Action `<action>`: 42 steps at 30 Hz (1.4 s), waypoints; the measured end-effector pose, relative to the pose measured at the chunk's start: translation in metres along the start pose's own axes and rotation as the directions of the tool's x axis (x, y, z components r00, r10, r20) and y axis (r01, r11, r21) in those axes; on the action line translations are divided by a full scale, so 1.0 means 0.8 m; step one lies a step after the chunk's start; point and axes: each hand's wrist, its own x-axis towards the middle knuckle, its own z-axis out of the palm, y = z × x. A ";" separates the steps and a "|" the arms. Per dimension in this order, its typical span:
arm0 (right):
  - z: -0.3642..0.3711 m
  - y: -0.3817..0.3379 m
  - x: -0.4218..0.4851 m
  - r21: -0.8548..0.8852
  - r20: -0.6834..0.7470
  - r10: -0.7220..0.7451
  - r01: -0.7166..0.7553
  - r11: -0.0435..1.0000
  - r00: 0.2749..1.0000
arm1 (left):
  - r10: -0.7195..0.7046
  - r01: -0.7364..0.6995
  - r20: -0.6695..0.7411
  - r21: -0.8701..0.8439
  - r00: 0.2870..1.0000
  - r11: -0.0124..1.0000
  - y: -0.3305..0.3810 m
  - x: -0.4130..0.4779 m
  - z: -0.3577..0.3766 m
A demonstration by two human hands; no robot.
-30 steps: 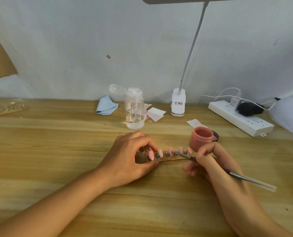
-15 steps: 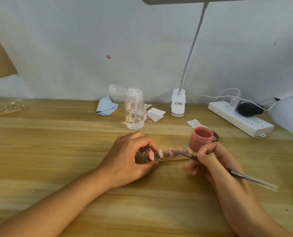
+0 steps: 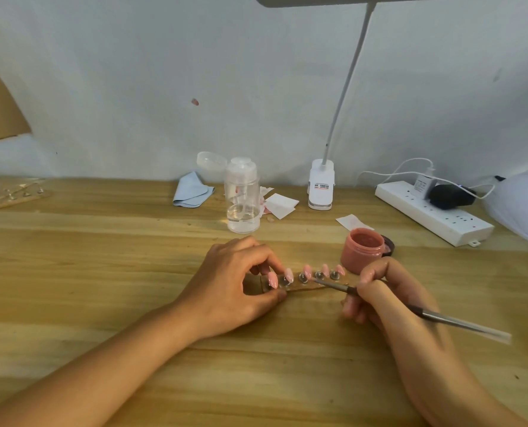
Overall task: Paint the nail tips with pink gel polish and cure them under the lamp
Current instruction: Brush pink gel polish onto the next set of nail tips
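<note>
Left hand (image 3: 235, 285) pinches the left end of the strip (image 3: 318, 287), thumb in front, fingers curled over the back. Right hand (image 3: 379, 298) holds the brush (image 3: 333, 285) pen-style, bristles at the middle one of five pink tips (image 3: 307, 270). The tips stand on the strip, mid table (image 3: 102, 272), just my side of the open jar (image 3: 364, 251). Whether the bristles touch: cannot tell.

Risks: left fingertips sit right by the two left tips, so wet gel smears if they creep. Strip is pinned at one end only, and a hard stroke could pivot it. Right knuckles are near the jar, so a wide reach could tip it. Too much gel would run down onto the strip.

Room: bare wood shows toward me and to my left. Right side is tight: jar, lid (image 3: 389, 244), power strip (image 3: 432, 211), then lamp (image 3: 521, 204) at the frame edge, well apart from the strip. Bottle (image 3: 242, 204) stands behind my left hand. Table's near edge not in view.
</note>
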 end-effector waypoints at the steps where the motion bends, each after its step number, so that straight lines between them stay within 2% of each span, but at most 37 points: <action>1: 0.001 0.000 0.001 0.002 0.004 -0.005 0.005 1.000 1.000 | 0.000 0.000 0.001 -0.007 1.000 1.000 0.000 0.000 0.000; 11: 0.000 0.003 0.004 -0.032 0.000 -0.003 0.003 0.999 1.000 | -0.003 0.003 -0.005 -0.025 1.000 1.000 0.001 0.000 0.000; 22: -0.003 0.011 0.003 0.005 -0.038 -0.041 0.041 0.999 0.998 | 0.006 -0.006 -0.017 0.009 1.000 1.000 0.001 -0.002 0.000; 31: -0.002 0.003 -0.005 0.043 -0.049 -0.033 0.035 0.998 0.998 | -0.001 0.000 -0.019 -0.037 1.000 0.999 0.001 0.000 0.000; 33: -0.003 0.003 -0.005 0.040 -0.094 -0.083 0.087 0.995 0.992 | -0.005 0.004 -0.019 -0.056 1.000 0.998 0.001 0.001 0.000; 37: -0.007 -0.001 -0.004 0.016 -0.208 -0.274 0.283 0.959 0.939 | -0.036 0.033 -0.039 -0.071 0.999 0.997 -0.004 0.002 0.001; 42: 0.000 -0.001 0.001 -0.086 -0.276 -0.378 0.369 0.925 0.884 | -0.077 0.073 -0.038 -0.096 0.996 0.993 -0.007 0.002 0.000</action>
